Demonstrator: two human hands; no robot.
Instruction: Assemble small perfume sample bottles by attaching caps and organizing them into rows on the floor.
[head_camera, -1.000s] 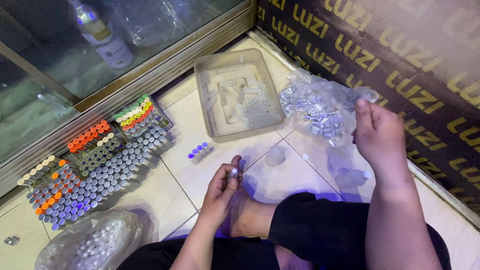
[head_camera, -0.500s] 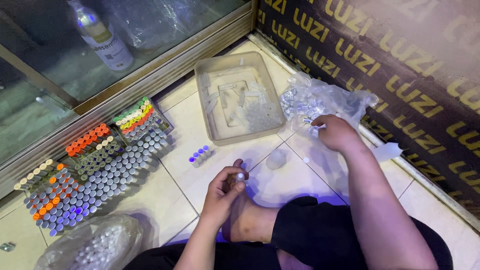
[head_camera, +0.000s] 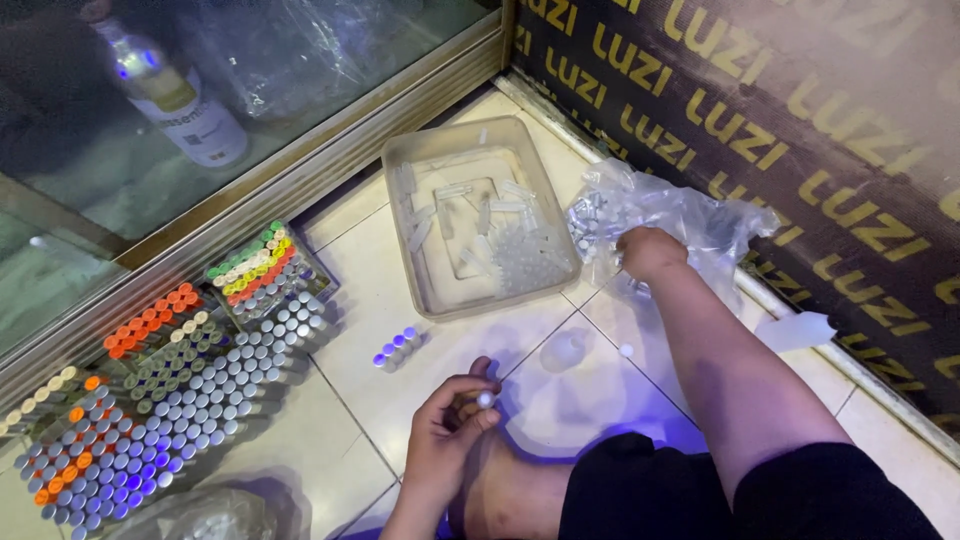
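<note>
My left hand (head_camera: 448, 430) rests near my foot and pinches a small clear vial with a pale top (head_camera: 486, 400) between fingers and thumb. My right hand (head_camera: 648, 252) reaches out into a crinkled clear plastic bag (head_camera: 690, 215) that holds several small silver caps; its fingers are hidden in the bag, so what they grip does not show. A clear plastic tray (head_camera: 430, 290) with several empty vials lies just left of the bag. A short row of capped vials (head_camera: 397, 347) lies on the tile between tray and left hand.
Rows of silver, orange and mixed-colour capped vials (head_camera: 170, 390) stand at the left along a glass cabinet's metal rail (head_camera: 300, 180). A second bag of vials (head_camera: 200, 515) lies bottom left. A patterned dark wall (head_camera: 800, 120) closes the right side. A loose small bottle (head_camera: 565, 350) lies on the tile.
My right hand has dropped from mid-air down to the plastic bag and pushed into it. The left hand has kept its vial in nearly the same spot.
</note>
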